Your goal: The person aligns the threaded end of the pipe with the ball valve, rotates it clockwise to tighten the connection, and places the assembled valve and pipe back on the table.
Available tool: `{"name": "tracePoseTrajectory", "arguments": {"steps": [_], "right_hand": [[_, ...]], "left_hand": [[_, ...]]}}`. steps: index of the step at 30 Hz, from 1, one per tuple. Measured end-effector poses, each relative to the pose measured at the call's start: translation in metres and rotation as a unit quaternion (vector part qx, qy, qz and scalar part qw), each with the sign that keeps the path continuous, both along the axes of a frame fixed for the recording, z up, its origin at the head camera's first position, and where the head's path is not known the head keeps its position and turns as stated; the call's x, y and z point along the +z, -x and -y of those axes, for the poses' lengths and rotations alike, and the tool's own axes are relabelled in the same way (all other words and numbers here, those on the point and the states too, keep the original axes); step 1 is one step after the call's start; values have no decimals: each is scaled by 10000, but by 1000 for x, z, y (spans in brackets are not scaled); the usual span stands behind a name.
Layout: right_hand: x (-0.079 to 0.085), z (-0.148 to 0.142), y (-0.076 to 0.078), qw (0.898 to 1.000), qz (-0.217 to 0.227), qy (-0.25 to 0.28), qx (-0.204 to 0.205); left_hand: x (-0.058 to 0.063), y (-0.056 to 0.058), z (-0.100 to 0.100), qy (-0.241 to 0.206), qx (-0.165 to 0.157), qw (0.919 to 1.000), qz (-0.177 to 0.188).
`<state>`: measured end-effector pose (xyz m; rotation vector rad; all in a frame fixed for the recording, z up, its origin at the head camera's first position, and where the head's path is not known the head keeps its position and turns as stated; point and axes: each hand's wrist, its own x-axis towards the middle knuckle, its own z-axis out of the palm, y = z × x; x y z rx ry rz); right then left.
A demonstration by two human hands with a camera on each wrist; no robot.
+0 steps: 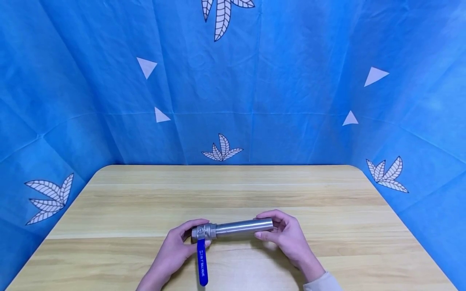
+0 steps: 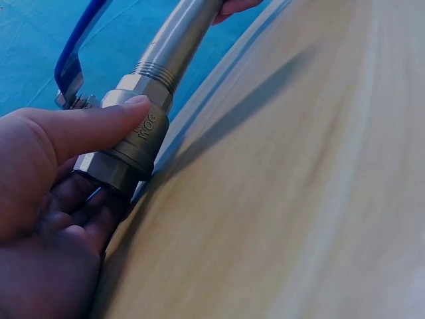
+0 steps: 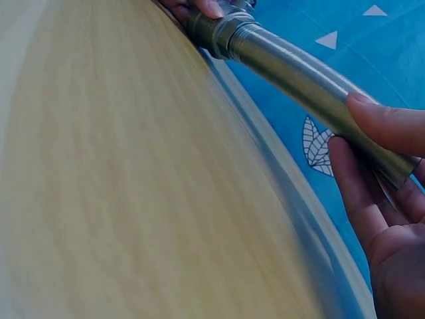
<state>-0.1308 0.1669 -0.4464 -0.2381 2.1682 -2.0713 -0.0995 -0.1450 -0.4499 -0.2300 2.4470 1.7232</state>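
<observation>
A steel ball valve (image 1: 204, 232) with a blue lever handle (image 1: 202, 262) is joined to a straight metal pipe (image 1: 244, 227). My left hand (image 1: 174, 246) grips the valve body at its left end, thumb lying across the side with raised lettering in the left wrist view. The pipe's free end is held between thumb and fingers of my right hand (image 1: 285, 234). A few threads (image 2: 154, 72) show where the pipe enters the valve. Valve and pipe are raised off the table, the lever pointing toward me.
The wooden table (image 1: 233, 194) stretches beneath both hands, with rounded far corners. A blue cloth (image 1: 233, 81) printed with white leaves and triangles hangs behind it and along both sides. The pipe's shadow falls on the tabletop.
</observation>
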Motion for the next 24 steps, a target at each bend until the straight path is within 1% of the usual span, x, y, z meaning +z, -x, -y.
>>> {"name": "tracePoseTrajectory", "arguments": {"steps": [6,11,18,24], "right_hand": [[2,2,-1,9996,180,-93,-198],[3,3,-1,9991,284,-164,-276],[2,4,-1,9987,501,35,-78],[2,4,-1,9985,540,45,-62]], "left_hand": [[1,0,-1,102,-22,9999,-62],[1,-1,-2,176,-1,9998,-79],[2,-1,-2,209,5,9997,-80],[1,-1,-1,200,-17,9998,-96]]}}
